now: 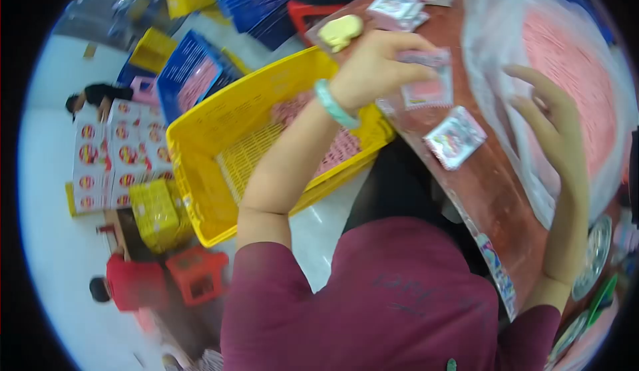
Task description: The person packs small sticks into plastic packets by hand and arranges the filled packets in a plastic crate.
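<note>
The room behind is busy: stacked printed cartons (123, 148), blue crates (249, 1), a red stool (196, 274) and a person in a red shirt (136, 284) beside it. In the head view, a reddish-brown surface (492, 185) runs along the wearer's right side. The left hand (383, 61), with a pale green bangle (333, 103) at the wrist, pinches a clear packet (426, 95) with pink contents between thumb and fingers, above the surface's edge. The right hand (556, 121) has its fingers parted and curved, with nothing visibly in them, over a white plastic bag (486, 45) of pink pieces (566, 58). Another packet (456, 138) lies on the surface just below the held one; a packet pile (397, 6) sits farther up, near a pale yellow object (341, 31). A yellow basket (200, 204) containing pink pieces stands beneath the left forearm.
</note>
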Action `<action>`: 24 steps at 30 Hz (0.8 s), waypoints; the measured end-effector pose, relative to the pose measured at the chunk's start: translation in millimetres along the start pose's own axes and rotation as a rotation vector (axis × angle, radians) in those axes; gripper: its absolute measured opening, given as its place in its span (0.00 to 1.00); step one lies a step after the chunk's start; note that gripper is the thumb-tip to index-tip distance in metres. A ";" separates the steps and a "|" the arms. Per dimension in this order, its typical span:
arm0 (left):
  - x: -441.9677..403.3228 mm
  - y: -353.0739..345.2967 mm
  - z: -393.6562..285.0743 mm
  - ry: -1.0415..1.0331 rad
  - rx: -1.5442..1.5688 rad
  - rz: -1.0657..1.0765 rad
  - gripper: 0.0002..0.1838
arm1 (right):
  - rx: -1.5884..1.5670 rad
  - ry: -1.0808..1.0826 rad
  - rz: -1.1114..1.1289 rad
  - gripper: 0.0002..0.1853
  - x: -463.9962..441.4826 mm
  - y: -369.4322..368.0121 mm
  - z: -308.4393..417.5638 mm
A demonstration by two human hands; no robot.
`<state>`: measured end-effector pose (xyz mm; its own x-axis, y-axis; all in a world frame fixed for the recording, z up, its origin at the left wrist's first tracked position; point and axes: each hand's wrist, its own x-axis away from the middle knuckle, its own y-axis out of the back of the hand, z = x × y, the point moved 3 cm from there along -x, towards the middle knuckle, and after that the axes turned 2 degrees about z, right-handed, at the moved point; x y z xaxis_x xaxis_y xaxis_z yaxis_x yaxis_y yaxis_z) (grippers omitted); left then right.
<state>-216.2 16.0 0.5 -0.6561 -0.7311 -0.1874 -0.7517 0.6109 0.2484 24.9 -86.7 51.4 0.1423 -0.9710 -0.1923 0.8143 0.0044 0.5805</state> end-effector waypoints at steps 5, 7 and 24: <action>101.6 150.8 96.3 0.382 -0.555 -0.253 0.08 | 0.185 -0.205 0.017 0.16 -12.7 18.8 -43.3; 152.3 187.3 162.0 0.552 -0.682 -0.223 0.08 | 0.189 -0.244 -0.037 0.16 -10.4 30.1 -67.5; 373.2 80.9 350.7 0.774 -0.633 -0.024 0.06 | 0.215 -0.513 -0.187 0.17 2.8 73.5 -134.5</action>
<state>-545.5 -100.8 -382.6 -0.2474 -0.8753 0.4154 -0.4421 0.4835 0.7555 160.9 -57.0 -12.8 -0.3276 -0.9422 0.0695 0.6588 -0.1751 0.7317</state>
